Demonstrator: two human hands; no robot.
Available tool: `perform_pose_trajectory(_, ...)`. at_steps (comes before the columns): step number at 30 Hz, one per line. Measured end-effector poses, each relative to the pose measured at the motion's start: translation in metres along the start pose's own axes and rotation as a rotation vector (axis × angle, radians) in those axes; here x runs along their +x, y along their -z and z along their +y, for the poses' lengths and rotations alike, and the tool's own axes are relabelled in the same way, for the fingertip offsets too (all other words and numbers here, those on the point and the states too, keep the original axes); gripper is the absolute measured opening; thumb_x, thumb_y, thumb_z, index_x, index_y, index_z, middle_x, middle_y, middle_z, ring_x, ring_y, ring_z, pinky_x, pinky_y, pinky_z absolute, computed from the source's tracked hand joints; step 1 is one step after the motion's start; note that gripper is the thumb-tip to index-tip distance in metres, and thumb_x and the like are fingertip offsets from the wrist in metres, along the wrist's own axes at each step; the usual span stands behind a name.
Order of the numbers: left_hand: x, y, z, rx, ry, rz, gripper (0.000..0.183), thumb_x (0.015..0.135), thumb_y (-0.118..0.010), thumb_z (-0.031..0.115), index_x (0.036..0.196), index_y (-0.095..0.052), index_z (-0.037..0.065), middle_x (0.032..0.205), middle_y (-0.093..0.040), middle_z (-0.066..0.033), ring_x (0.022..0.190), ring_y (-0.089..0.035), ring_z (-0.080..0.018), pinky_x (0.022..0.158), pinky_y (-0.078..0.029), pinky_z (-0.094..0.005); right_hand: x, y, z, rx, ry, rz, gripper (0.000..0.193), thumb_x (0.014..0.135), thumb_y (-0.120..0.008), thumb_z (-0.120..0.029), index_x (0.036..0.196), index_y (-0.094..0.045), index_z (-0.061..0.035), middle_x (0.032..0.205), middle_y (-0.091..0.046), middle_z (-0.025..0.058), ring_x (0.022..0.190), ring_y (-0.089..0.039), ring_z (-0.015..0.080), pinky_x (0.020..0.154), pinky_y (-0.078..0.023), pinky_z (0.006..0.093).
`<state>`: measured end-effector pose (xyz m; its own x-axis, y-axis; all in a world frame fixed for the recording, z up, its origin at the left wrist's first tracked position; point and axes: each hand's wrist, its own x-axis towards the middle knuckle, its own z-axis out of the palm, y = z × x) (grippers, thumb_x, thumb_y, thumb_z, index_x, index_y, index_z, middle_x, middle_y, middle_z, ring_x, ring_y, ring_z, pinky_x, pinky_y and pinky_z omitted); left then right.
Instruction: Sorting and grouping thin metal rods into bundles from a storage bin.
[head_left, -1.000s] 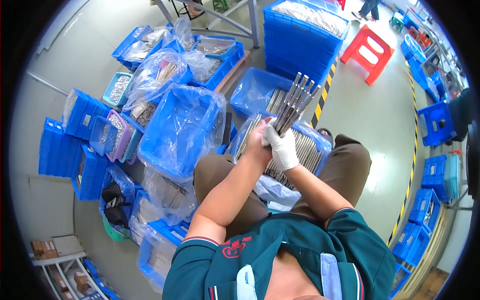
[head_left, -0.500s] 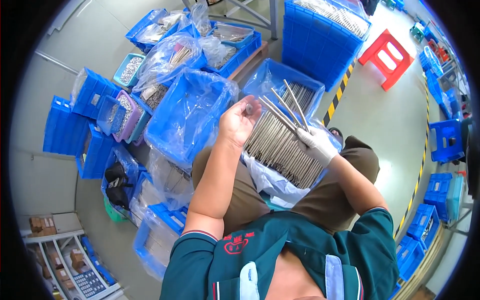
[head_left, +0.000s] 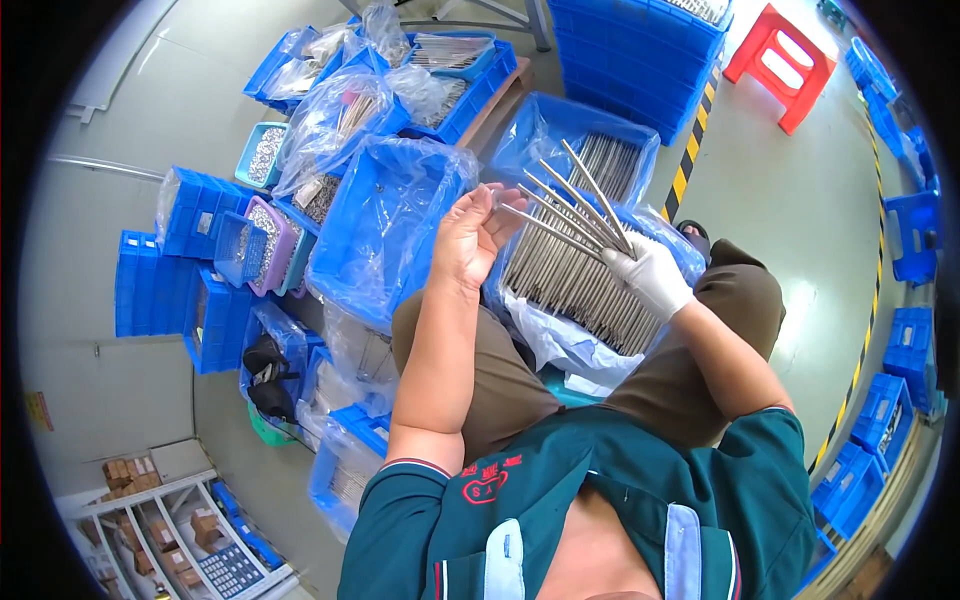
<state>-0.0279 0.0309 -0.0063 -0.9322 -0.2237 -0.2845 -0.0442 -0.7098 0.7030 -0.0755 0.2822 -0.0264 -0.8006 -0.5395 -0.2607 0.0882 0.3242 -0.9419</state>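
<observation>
My right hand (head_left: 655, 280), in a white glove, is closed around several slim metal rods (head_left: 580, 205) that fan out up and to the left. My bare left hand (head_left: 473, 238) has its fingers curled at the tip of the lowest rod; what they pinch there is too small to make out. Below both hands, a plastic-lined blue crate (head_left: 690, 255) between my knees holds rows of similar metal rods (head_left: 570, 290). White paper or cloth (head_left: 560, 335) lies along its near side.
Left of my hands stands a blue crate lined with clear plastic (head_left: 375, 250). Beyond the rods is another lined crate (head_left: 515, 135) with rods. Stacked blue crates (head_left: 635, 60) and a red stool (head_left: 785, 65) stand farther back. Small-part baskets (head_left: 265, 245) sit at left.
My left fingers have closed in at a rod's tip; the small round metal piece seen in them before no longer shows clearly. The rods in my right hand have spread apart, and the view has shifted.
</observation>
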Motion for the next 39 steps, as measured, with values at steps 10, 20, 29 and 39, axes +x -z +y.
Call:
perform_pose_trajectory(10, -0.005, -0.001, 0.005, 0.395, -0.071, -0.066, 0.023, 0.087, -0.062, 0.015, 0.104, -0.059, -0.001, 0.097, -0.065, -0.0142, 0.087, -0.065, -0.0211, 0.076, -0.054, -0.0329, -0.005, 0.006, -0.002, -0.376, 0.369, 0.142, 0.021, 0.085, -0.059, -0.020, 0.096, -0.061, -0.0028, 0.080, -0.060, 0.0188, 0.075, -0.061, 0.0319, 0.068, -0.046, 0.0342)
perform_pose_trajectory(20, -0.014, -0.012, 0.005, 0.435, 0.021, -0.220, 0.024, 0.088, -0.060, 0.014, 0.106, -0.058, -0.001, 0.098, -0.064, -0.0132, 0.089, -0.065, -0.0231, 0.078, -0.053, -0.0328, -0.006, 0.009, -0.011, -0.235, 0.149, 0.028, 0.023, 0.087, -0.058, -0.014, 0.106, -0.060, 0.0000, 0.071, -0.054, 0.0016, 0.061, -0.048, 0.0075, 0.058, -0.042, 0.0243)
perform_pose_trajectory(29, -0.012, -0.005, 0.017, 0.514, -0.172, -0.070, 0.027, 0.090, -0.059, 0.024, 0.107, -0.057, 0.003, 0.092, -0.066, -0.0091, 0.085, -0.063, -0.0140, 0.075, -0.047, -0.0250, -0.007, 0.012, -0.006, -0.362, 0.311, 0.034, 0.019, 0.085, -0.059, -0.022, 0.090, -0.062, -0.0040, 0.077, -0.059, 0.0179, 0.073, -0.060, 0.0339, 0.066, -0.046, 0.0379)
perform_pose_trajectory(39, -0.010, 0.004, 0.007, 0.529, -0.120, -0.180, 0.028, 0.089, -0.061, 0.027, 0.101, -0.060, 0.002, 0.094, -0.067, -0.0105, 0.086, -0.062, -0.0136, 0.077, -0.044, -0.0230, -0.008, 0.008, -0.012, -0.421, 0.241, 0.066, 0.022, 0.086, -0.058, -0.026, 0.086, -0.061, -0.0045, 0.076, -0.059, 0.0186, 0.075, -0.060, 0.0354, 0.066, -0.046, 0.0402)
